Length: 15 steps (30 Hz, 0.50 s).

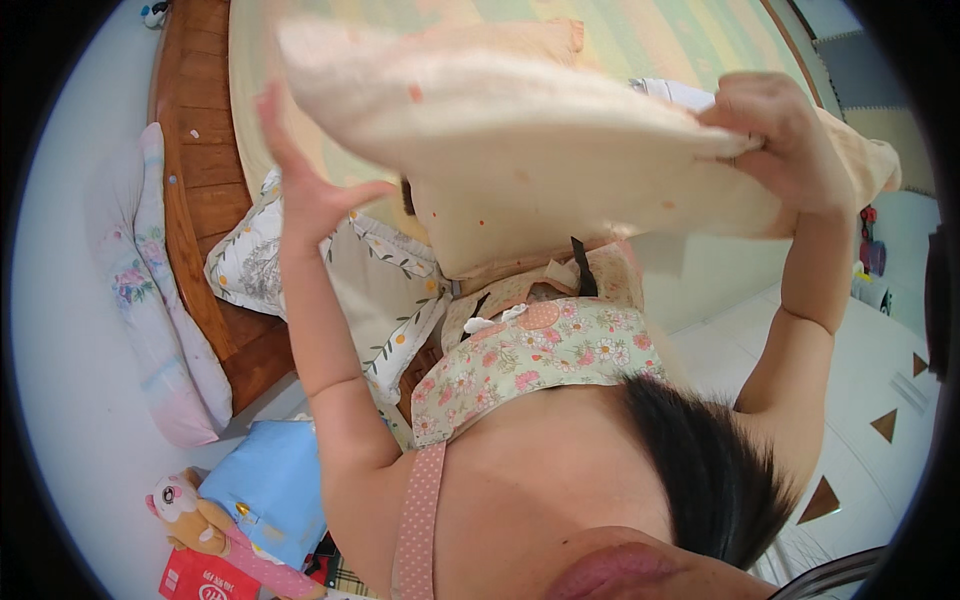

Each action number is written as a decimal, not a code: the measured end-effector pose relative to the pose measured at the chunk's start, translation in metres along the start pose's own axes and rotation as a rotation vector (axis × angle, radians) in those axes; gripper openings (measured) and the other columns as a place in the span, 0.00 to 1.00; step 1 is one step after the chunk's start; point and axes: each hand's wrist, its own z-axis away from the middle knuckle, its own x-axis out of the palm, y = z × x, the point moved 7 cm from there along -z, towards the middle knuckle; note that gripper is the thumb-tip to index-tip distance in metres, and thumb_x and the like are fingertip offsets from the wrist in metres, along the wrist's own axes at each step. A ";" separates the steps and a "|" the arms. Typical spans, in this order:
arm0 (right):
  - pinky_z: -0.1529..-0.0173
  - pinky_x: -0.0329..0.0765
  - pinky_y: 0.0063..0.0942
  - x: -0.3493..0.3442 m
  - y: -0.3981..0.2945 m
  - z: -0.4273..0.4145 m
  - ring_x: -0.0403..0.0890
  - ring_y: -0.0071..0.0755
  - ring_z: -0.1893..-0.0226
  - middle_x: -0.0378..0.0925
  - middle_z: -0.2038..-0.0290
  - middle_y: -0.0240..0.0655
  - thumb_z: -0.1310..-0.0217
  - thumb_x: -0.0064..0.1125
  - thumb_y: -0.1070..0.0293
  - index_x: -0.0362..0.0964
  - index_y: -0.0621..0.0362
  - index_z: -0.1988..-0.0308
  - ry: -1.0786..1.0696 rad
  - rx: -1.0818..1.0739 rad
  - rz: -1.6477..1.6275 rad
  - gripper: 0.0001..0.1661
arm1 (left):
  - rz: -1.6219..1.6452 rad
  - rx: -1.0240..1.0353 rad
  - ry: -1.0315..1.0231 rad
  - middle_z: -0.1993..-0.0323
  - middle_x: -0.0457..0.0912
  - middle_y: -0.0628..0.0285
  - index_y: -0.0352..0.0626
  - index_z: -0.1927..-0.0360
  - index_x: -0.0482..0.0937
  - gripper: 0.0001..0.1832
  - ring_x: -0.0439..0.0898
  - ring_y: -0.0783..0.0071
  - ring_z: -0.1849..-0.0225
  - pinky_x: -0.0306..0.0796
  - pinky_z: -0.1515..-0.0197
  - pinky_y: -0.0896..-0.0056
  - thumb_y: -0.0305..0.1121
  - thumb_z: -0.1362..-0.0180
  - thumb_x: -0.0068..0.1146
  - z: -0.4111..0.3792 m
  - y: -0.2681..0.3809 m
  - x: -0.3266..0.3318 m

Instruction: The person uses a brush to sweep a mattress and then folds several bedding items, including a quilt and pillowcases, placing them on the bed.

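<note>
A cream cloth [525,142] with small orange spots is stretched in the air before me, blurred along its far edge. My right hand [784,139] grips its edge at the right. At the left, my left hand [311,176] is raised with fingers and thumb spread, beside the cloth and holding nothing that I can see. Below the cloth lies a white quilted bedding piece [251,255] with a leaf-and-orange print, partly behind my left forearm. The cloth hides part of the bed's striped sheet [660,37].
The bed's wooden headboard [210,165] runs along the left, with a floral padded cushion [150,285] beyond it. At the lower left are a blue bag [270,480], a plush toy [199,514] and a red packet [206,577]. Tiled floor [847,397] shows at right.
</note>
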 end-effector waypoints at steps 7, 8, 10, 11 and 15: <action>0.65 0.69 0.34 0.028 -0.021 -0.066 0.73 0.42 0.69 0.72 0.73 0.36 0.62 0.55 0.75 0.73 0.55 0.71 -0.279 -0.191 0.175 0.10 | 0.423 -0.513 -0.650 0.61 0.78 0.59 0.40 0.58 0.75 0.26 0.75 0.64 0.60 0.67 0.53 0.66 0.37 0.62 0.68 0.106 -0.025 0.099; 0.66 0.68 0.34 0.037 -0.025 -0.086 0.72 0.41 0.69 0.72 0.73 0.35 0.64 0.54 0.74 0.72 0.55 0.72 -0.332 -0.245 0.225 0.11 | 0.435 -0.545 -0.597 0.66 0.80 0.58 0.40 0.60 0.76 0.20 0.76 0.66 0.64 0.68 0.55 0.68 0.35 0.57 0.65 0.123 -0.031 0.101; 0.65 0.67 0.36 0.060 -0.031 -0.134 0.72 0.42 0.71 0.73 0.73 0.36 0.57 0.54 0.65 0.72 0.57 0.73 -0.327 -0.374 0.279 0.09 | 0.658 -0.890 -0.399 0.68 0.79 0.57 0.40 0.59 0.76 0.17 0.76 0.68 0.65 0.68 0.57 0.69 0.36 0.52 0.61 0.181 -0.067 0.103; 0.64 0.67 0.39 0.070 -0.031 -0.155 0.72 0.43 0.71 0.74 0.73 0.38 0.51 0.53 0.61 0.72 0.59 0.73 -0.194 -0.448 0.330 0.12 | 0.774 -1.040 -0.305 0.69 0.79 0.56 0.40 0.58 0.76 0.16 0.76 0.69 0.66 0.68 0.58 0.70 0.37 0.49 0.59 0.204 -0.084 0.111; 0.53 0.66 0.37 0.154 0.025 -0.205 0.68 0.37 0.53 0.70 0.58 0.32 0.60 0.54 0.70 0.72 0.51 0.63 0.285 -0.453 0.510 0.16 | 0.504 -1.283 -0.148 0.68 0.80 0.52 0.36 0.56 0.75 0.21 0.77 0.65 0.63 0.68 0.57 0.68 0.45 0.44 0.51 0.264 -0.140 0.154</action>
